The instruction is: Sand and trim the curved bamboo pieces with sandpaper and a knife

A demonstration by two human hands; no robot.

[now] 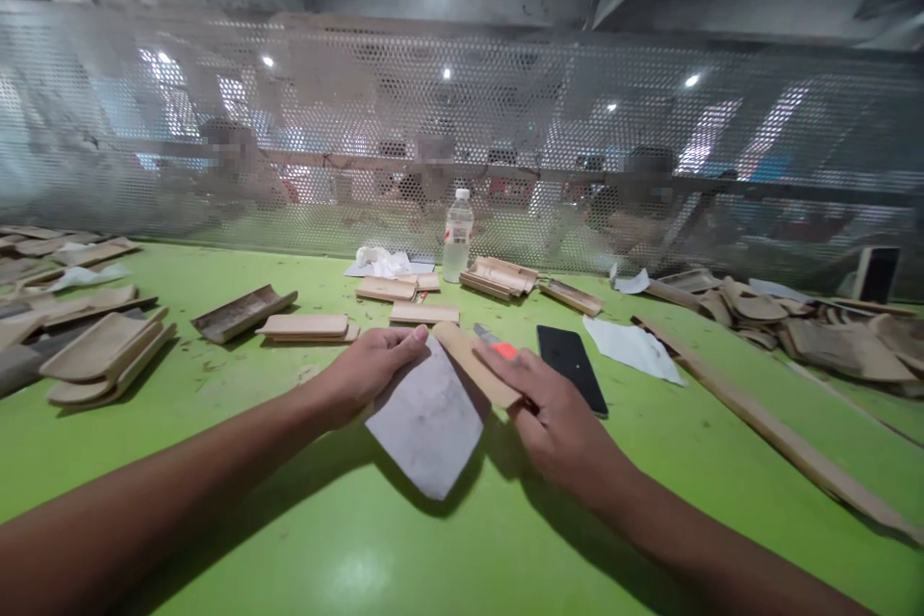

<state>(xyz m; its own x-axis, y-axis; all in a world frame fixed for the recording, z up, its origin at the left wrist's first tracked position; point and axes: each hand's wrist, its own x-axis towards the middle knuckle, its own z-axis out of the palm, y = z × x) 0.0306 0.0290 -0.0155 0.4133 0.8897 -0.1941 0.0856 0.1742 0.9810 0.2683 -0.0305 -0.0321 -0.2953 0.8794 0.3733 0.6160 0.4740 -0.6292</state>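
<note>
A greyish-white sheet (429,419), perhaps paper, hangs from my left hand (372,366), pinched near its top corner under the thumb. My right hand (552,404) grips a pale, flat bamboo strip (473,364) slanting down to the right, its upper end close to the sheet's top edge. Just behind the right fingers shows a knife-like tool (492,337) with a grey blade and an orange part; whether that hand touches it, I cannot tell. A black phone (574,371) lies to the right of my right hand.
Bamboo pieces are heaped at the left (108,356) and at the right (844,337). A long bamboo strip (765,433) crosses the green table (303,539). Behind stand a clear bottle (456,245) and a perforated metal screen (361,115), with people beyond it.
</note>
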